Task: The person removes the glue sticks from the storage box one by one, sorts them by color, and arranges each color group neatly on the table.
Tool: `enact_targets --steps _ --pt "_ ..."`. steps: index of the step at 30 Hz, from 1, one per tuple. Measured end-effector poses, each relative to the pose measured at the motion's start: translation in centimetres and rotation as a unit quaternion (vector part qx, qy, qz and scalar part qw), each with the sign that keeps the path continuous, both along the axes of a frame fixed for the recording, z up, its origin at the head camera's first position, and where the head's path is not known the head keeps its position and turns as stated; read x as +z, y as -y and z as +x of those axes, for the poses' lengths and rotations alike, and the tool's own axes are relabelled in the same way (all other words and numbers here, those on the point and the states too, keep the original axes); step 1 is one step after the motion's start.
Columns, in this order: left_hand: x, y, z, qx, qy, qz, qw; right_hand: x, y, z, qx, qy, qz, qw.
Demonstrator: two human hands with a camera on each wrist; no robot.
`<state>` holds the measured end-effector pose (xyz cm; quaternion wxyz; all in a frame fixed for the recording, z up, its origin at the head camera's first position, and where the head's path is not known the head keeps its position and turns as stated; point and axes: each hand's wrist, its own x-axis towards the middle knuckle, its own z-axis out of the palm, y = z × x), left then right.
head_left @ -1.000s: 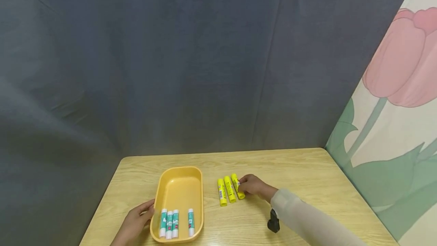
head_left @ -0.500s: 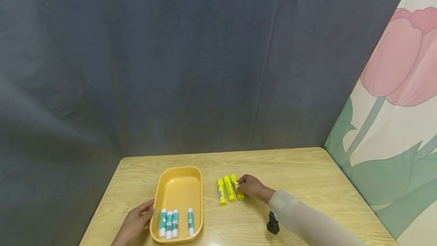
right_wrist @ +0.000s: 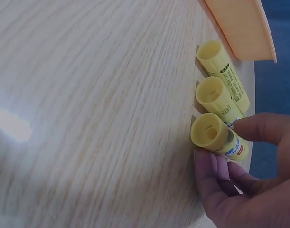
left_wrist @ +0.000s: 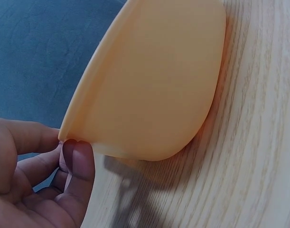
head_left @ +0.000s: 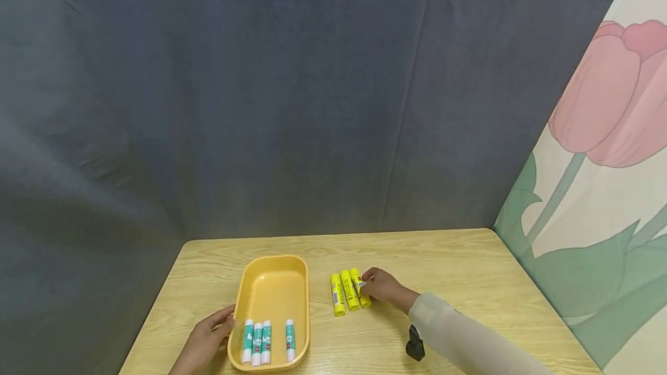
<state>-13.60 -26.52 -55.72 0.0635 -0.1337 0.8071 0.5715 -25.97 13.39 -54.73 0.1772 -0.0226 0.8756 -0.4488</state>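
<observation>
Pinching the rightmost yellow tube (head_left: 359,286) between thumb and fingers, the right hand (head_left: 384,286) is low at the counter (head_left: 458,271), where this tube lies. Just beside it, on its left, lie the middle yellow tube (head_left: 349,290) and then the leftmost yellow tube (head_left: 337,294), the three forming a slightly fanned row. In the right wrist view, their near ends are round and hollow. The left hand (head_left: 202,341) holds with thumb and fingers the rim of the orange tray (head_left: 278,288), which stands to the left of the row. Inside the tray, at the end near the person, three green-and-white tubes (head_left: 257,343) lie close together, and a fourth green-and-white tube (head_left: 290,340) lies apart, near the right wall. Behind the counter hangs a dark curtain (head_left: 292,97).
</observation>
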Motion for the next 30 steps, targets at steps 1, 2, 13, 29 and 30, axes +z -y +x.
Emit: enact_targets --steps 1,2,13,29,30 --pt "0.0 0.0 0.0 0.002 0.003 0.001 1.0000 -0.1 0.0 0.0 0.001 0.000 0.000 1.0000" --pt "0.0 0.0 0.0 0.003 0.007 0.000 1.0000 -0.1 0.0 0.0 0.002 0.000 -0.004 1.0000" --pt "-0.2 0.0 0.1 0.004 0.016 -0.002 0.9999 0.0 0.0 -0.4 -0.002 -0.004 -0.034 0.9994" --pt "0.1 -0.2 -0.1 0.009 0.021 0.001 0.9997 3.3 4.6 1.1 0.017 0.008 -0.209 0.9777" --pt "0.1 -0.2 -0.2 0.010 0.024 -0.002 0.9997 3.6 5.1 1.2 0.022 0.009 -0.216 0.9762"
